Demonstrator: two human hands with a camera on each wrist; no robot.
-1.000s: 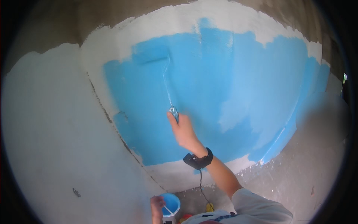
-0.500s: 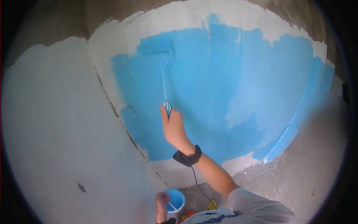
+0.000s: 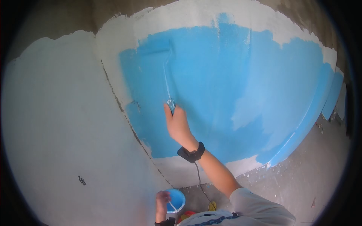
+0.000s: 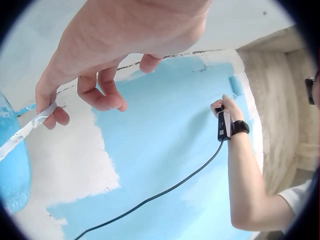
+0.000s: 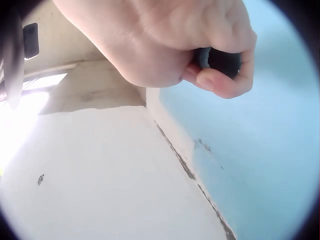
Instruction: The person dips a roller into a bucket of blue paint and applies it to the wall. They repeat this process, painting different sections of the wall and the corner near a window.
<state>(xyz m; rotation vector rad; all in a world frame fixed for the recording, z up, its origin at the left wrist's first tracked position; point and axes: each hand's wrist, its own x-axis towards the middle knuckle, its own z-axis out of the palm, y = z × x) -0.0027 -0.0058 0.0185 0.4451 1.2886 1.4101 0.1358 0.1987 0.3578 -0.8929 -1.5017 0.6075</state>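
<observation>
My right hand (image 3: 178,126) grips the handle of a paint roller (image 3: 171,105), fingers wrapped around it. The blue-coated roller sleeve (image 4: 235,85) lies against the upper left of the blue-painted area (image 3: 200,83). Low in the head view, my left hand (image 3: 163,201) holds the pale carrying handle (image 3: 172,206) of a blue paint bucket (image 3: 184,202). The left wrist view shows that paint-smeared handle (image 4: 27,129) hooked in the curled fingers, with the bucket at the left edge. The handle's dark end (image 5: 224,61) shows inside the right fist.
A pale side wall (image 3: 68,113) meets the painted wall at a cracked corner seam (image 3: 117,100). White undercoat (image 3: 181,169) borders the blue. A black cable (image 3: 200,180) hangs from the right wrist device (image 3: 191,152). Paint-spotted floor (image 3: 298,180) lies at the right.
The right hand has shifted the roller a little left along the wall. The head view has turned slightly left. A blurred grey shape at the right edge no longer shows. The left hand keeps its hold.
</observation>
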